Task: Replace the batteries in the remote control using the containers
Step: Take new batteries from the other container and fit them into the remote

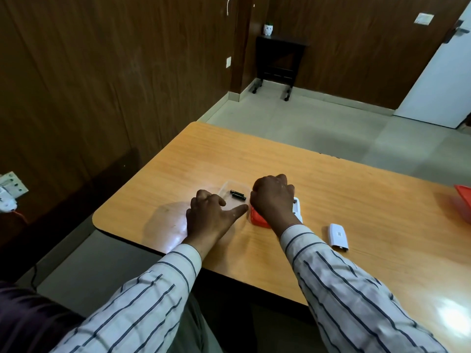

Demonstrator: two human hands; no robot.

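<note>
A small clear container (225, 187) on the wooden table holds two black batteries (238, 195). My left hand (211, 219) lies flat on the table at its near edge, fingers spread and thumb pointing right, gripping nothing. My right hand (274, 200) is curled down over a red-lidded container (258, 220); only the container's near left corner shows and the fingertips are hidden. The white remote (298, 210) lies just right of that hand, its back up and mostly covered. Its white battery cover (338, 236) lies apart, further right, near my right sleeve.
Another red container (464, 202) sits at the table's right edge. The table's rounded front-left corner (102, 220) is close to my left hand. A wall socket with a plugged adapter (10, 192) is at far left. A small dark stand (279, 62) is in the room's corner.
</note>
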